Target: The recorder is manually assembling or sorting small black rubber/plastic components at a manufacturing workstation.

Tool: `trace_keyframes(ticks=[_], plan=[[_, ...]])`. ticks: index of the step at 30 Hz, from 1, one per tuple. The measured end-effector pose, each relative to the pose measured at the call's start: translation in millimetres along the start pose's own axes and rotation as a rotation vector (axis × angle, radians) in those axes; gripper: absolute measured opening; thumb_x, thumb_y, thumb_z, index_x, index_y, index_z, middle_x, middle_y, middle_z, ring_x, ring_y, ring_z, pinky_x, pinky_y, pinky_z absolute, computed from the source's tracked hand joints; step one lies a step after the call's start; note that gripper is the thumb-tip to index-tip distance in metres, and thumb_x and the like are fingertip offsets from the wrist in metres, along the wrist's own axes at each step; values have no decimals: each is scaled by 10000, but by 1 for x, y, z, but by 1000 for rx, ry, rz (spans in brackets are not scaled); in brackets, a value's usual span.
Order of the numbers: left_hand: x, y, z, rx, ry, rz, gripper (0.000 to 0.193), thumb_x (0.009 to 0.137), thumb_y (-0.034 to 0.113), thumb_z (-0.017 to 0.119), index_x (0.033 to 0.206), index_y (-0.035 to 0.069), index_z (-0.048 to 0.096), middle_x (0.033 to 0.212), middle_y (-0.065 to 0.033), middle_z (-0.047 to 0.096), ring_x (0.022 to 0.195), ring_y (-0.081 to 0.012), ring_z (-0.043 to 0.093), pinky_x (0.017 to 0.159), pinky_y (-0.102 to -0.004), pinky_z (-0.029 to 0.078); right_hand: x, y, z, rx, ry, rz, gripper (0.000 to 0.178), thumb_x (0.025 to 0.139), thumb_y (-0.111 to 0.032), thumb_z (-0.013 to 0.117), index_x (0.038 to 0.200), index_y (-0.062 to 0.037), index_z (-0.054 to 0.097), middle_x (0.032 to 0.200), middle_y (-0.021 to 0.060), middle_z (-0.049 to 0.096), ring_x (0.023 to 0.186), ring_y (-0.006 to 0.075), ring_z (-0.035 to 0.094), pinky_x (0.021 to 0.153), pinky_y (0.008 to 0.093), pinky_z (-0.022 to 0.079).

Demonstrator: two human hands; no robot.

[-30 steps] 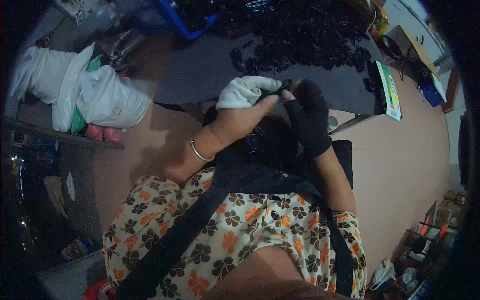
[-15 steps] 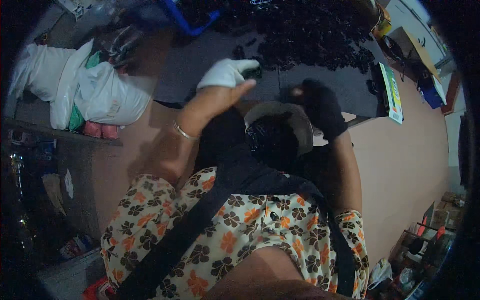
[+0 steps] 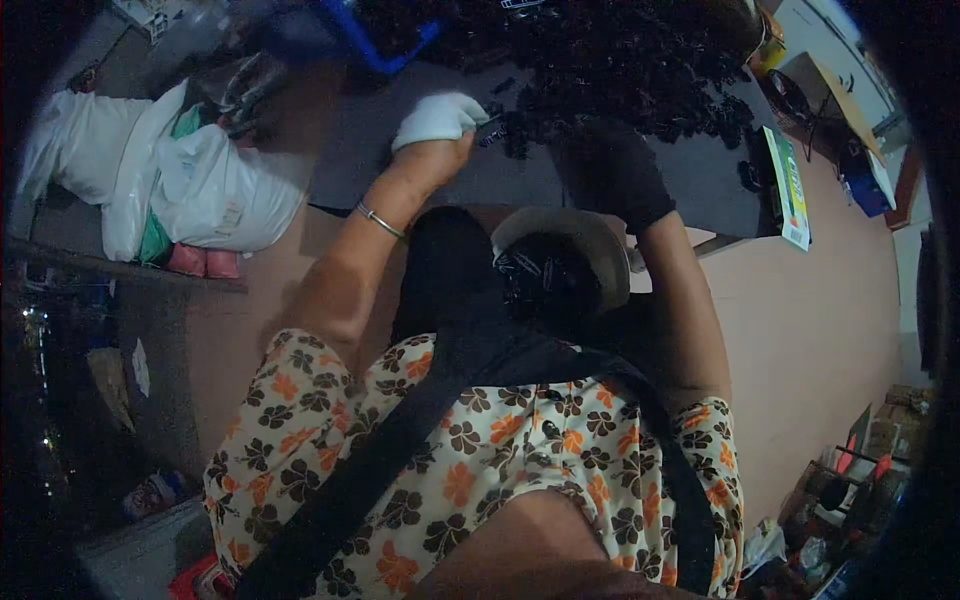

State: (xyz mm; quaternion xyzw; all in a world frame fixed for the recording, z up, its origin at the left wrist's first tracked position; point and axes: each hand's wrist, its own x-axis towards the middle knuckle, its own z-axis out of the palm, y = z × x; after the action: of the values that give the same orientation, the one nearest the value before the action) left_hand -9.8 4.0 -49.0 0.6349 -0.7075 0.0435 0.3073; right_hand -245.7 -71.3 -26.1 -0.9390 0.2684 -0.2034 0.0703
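My left hand (image 3: 438, 125), in a white glove with bare skin at the thumb, is over the dark table (image 3: 365, 140). Its fingers are pinched on a small black piece (image 3: 491, 124), whose exact kind I cannot make out. My right hand (image 3: 618, 175), in a black glove, reaches onto the table beside the heap of small black parts (image 3: 630, 80); its fingers blend into the dark surface. Between my arms, at my lap, a round container with a pale rim (image 3: 612, 245) holds more black parts (image 3: 535, 270).
A blue-edged tray (image 3: 385, 60) lies at the table's far left. White stuffed bags (image 3: 215, 190) sit off to the left. A green and white packet (image 3: 787, 190) rests at the table's right edge. Boxes and clutter (image 3: 850, 480) stand on the floor at lower right.
My left hand has moved slightly away and to the left, from over the table's near edge toward the heap. My right hand has moved forward from beside the container onto the table.
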Motion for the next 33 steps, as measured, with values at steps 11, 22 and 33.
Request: trace_keyframes(ticks=[11,22,33], plan=[[-11,67,-31,-276,157,79,272,695,50,640,967,49,635,967,-119,625,891,-238,595,816,-288,451,-19,-36,0,341,387,-121,214,739,-22,599,951,-43,580,883,149,608,816,320,597,682,357,482],[-15,92,-47,-657,-90,-12,263,744,-5,607,1005,14,624,931,-91,645,706,-127,590,664,-241,477,-29,-41,-11,119,426,-267,206,712,-29,606,908,-85,576,853,105,592,747,298,596,603,363,480],[-18,96,-47,-872,-118,-341,252,766,3,596,1017,-21,604,908,-72,653,696,-77,594,598,-215,486,-33,-50,-10,205,483,-57,164,724,-49,627,875,-55,564,793,93,590,707,225,596,608,319,473]])
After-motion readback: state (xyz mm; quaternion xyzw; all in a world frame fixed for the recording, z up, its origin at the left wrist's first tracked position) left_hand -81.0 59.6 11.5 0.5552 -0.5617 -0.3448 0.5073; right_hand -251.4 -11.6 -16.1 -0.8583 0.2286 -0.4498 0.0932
